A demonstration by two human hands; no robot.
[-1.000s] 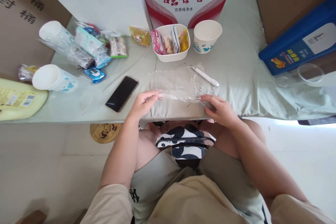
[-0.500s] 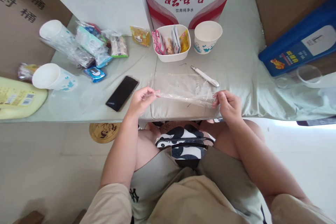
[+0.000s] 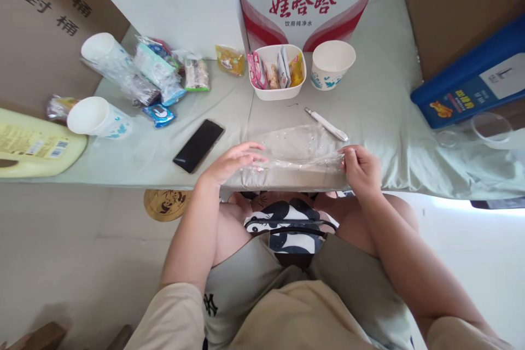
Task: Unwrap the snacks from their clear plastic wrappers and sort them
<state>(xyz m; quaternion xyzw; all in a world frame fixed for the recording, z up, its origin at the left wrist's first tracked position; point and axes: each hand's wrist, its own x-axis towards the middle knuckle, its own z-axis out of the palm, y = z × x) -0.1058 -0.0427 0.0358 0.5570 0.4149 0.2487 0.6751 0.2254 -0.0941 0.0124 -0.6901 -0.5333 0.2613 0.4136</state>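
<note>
A clear plastic bag (image 3: 297, 145) lies spread near the front edge of the cloth-covered table (image 3: 394, 98). Its right end is pinched between the thumb and fingers of my right hand (image 3: 363, 169). My left hand (image 3: 233, 161) is over the bag's left end with its fingers stretched out and apart; whether the fingertips touch the plastic I cannot tell. Just behind the bag is a white pen-shaped tool (image 3: 327, 124). To the left of my left hand a black phone (image 3: 199, 146) rests face up.
Behind the bag stand a white tub (image 3: 276, 94) of wrapped snacks and a paper cup (image 3: 331, 65). More wrapped snacks (image 3: 158, 74) and two paper cups lie at left, near a yellow jug (image 3: 36, 145). A blue container (image 3: 471, 85) leans at right; cartons (image 3: 303, 5) line the back.
The fingers of my left hand have opened from their pinch on the bag's left end, which has dropped toward the table. My right hand keeps its grip. The view has shifted slightly.
</note>
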